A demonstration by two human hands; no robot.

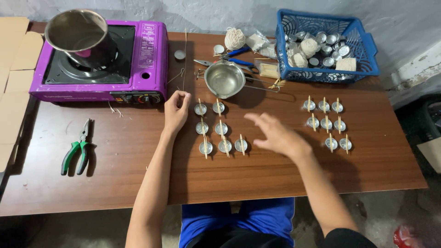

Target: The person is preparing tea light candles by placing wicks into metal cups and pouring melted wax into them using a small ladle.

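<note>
Metal cups [219, 131] lie between both hands' spread fingers [253, 118].

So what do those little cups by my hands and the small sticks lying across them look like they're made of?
The little cups look like thin shiny metal, probably aluminium: silvery, with bright glints. The small sticks look like pale bare wood or bamboo: matte and tan. The left hand rests beside them; the right hand hovers close by.
</note>
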